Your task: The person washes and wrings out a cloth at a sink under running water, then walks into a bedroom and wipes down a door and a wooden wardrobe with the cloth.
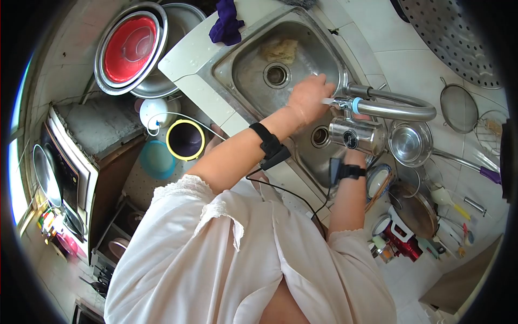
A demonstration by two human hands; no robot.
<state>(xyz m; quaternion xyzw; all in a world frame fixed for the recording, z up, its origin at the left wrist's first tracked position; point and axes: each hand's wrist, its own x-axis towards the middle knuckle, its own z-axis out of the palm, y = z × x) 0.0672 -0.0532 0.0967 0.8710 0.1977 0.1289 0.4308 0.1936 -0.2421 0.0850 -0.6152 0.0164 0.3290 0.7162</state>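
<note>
My left hand [309, 98] is over the steel double sink [245, 89], close beside the spout of the faucet [402, 110]. Its fingers are curled together, and whatever they may hold is hidden. My right hand [362, 116] is mostly covered by a shiny metal cylinder [359, 135] with a round dark label, next to the faucet. Only a bit of skin shows past the cylinder, so its fingers cannot be made out. A yellowish crumpled cloth or sponge [280, 51] lies in the larger basin near the drain [276, 75].
A purple cloth [226, 24] lies on the counter's corner. Red and steel basins [131, 47] are stacked at the upper left. A saucepan [410, 143], a strainer [459, 108] and a lid [413, 209] sit at the right. Black cables [291, 193] run from both wristbands.
</note>
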